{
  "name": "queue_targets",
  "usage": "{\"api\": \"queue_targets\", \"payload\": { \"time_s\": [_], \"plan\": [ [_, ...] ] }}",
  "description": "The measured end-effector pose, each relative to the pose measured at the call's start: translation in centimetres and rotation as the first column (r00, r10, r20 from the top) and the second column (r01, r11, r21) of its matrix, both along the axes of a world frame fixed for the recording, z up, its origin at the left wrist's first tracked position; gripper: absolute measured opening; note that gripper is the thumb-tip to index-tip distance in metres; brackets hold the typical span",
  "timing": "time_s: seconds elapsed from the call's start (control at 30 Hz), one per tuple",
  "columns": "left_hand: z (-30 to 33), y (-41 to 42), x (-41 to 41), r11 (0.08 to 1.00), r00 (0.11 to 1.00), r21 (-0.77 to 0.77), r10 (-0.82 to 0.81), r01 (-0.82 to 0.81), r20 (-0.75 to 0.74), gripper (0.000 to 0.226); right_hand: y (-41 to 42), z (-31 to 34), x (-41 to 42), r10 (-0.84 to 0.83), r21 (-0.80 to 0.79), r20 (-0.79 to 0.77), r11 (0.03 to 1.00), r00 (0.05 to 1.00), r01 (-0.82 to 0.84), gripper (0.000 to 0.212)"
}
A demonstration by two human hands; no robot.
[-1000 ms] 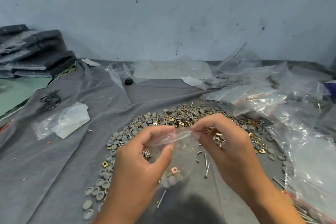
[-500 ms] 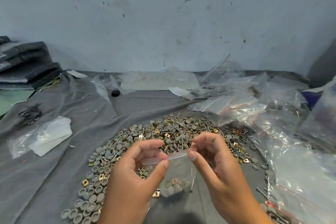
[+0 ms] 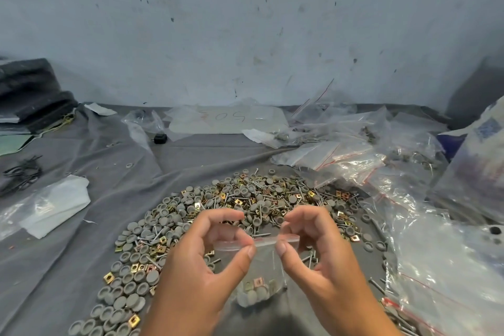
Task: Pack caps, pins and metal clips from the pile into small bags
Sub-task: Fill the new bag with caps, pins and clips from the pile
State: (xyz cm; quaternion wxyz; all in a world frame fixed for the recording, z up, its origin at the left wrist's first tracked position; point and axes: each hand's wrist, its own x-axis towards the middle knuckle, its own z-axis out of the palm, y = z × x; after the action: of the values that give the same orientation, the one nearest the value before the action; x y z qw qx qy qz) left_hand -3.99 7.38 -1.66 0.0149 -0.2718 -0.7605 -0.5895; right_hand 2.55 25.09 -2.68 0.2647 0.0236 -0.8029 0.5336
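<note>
Grey cloth [image 3: 81, 254] is covering the whole work surface, wrinkling away toward a scuffed pale wall [image 3: 245, 35]. Right up close, both hands are working a small clear bag [image 3: 259, 275]: the left hand [image 3: 196, 275] is pinching the left end of its top strip between thumb and fingertips, and the right hand [image 3: 324, 267] is pinching the strip just beside it, thumb in front, fingers curling over behind. The bag is hanging below the two pinches, with grey caps and a couple of brassy square clips sitting at its bottom. Just beyond the hands, the pile [image 3: 245, 204] of grey caps, pins and metal clips is fanning out across the cloth. Off to the right, a heap of clear plastic bags [image 3: 395, 172] is spreading out, some showing red seal lines. On the left, a folded white sheet in plastic [image 3: 54, 207] is lying, and farther back dark folded fabric [image 3: 30, 90] is stacking up against the wall.
</note>
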Motion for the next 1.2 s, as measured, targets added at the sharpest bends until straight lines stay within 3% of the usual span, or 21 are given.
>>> {"api": "queue_targets", "payload": {
  "time_s": [0.2, 0.47, 0.7, 0.97, 1.2],
  "plan": [
    [0.1, 0.3, 0.2, 0.999, 1.000, -0.024, 0.023, -0.024, -0.012, 0.048, 0.1, 0.3, 0.1, 0.026, 0.037, 0.013, 0.999, 1.000, -0.026, 0.029],
    [0.2, -0.1, 0.1, 0.997, 0.998, -0.061, 0.040, -0.043, -0.048, 0.052, 1.6, 1.0, 0.5, -0.012, 0.116, 0.056, 0.993, 0.998, 0.005, 0.012],
    [0.3, 0.0, 0.3, 0.997, 0.996, -0.054, 0.043, -0.047, -0.072, 0.047, 0.9, 0.9, 0.3, -0.027, 0.180, -0.007, 0.983, 1.000, 0.028, 0.013],
    [0.8, 0.3, 0.7, 0.993, 0.975, -0.044, 0.101, -0.112, -0.200, 0.040, 0.2, 0.5, 0.1, 0.000, 0.237, -0.037, 0.971, 0.999, 0.009, 0.013],
    [1.1, 0.3, 1.1, 0.989, 0.970, -0.106, 0.078, -0.105, -0.231, 0.035, 0.0, 0.6, -0.1, 0.028, 0.312, -0.080, 0.950, 0.996, -0.001, 0.013]
  ]
}}
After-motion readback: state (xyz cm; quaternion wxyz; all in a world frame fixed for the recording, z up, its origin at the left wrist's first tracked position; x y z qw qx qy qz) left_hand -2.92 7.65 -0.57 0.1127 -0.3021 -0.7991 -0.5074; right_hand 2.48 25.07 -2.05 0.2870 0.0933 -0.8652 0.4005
